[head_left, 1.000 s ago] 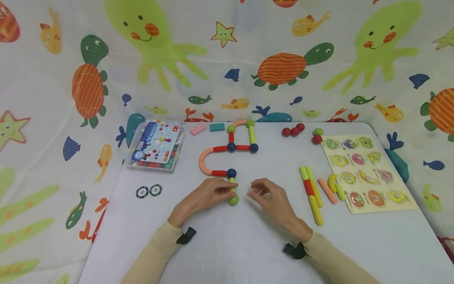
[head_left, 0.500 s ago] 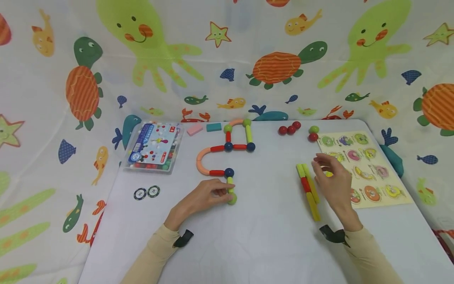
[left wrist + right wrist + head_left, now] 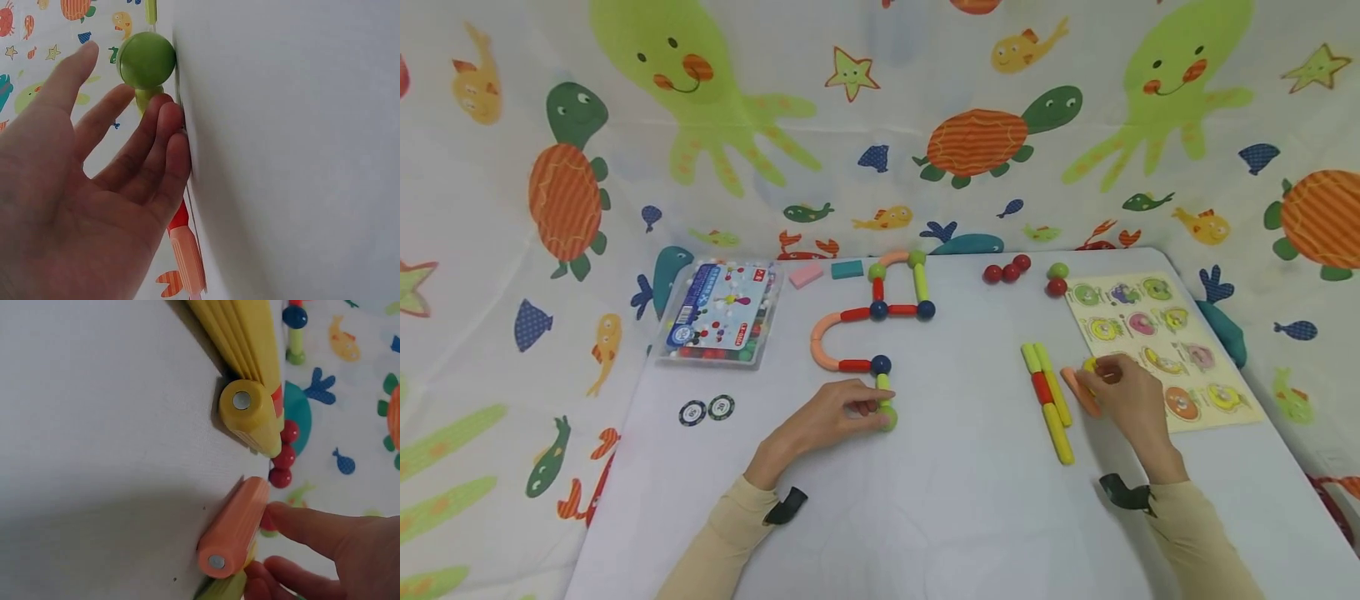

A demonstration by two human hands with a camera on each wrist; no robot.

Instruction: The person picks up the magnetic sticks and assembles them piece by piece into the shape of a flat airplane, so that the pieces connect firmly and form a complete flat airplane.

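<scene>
Has a pale cloth [image 3: 850, 154] printed with green octopuses [image 3: 718, 104], orange-shelled turtles [image 3: 977, 143], fish [image 3: 883, 218] and starfish [image 3: 852, 75] hanging behind and along both sides of a round-cornered white surface [image 3: 955, 500] in soft light.

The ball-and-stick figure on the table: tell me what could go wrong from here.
The left hand is right at the green end ball; a nudge there might pull the short green stick off the blue ball.
The right hand is in close by the salmon stick, so it could knock that stick into the yellow stick nearby.
</scene>
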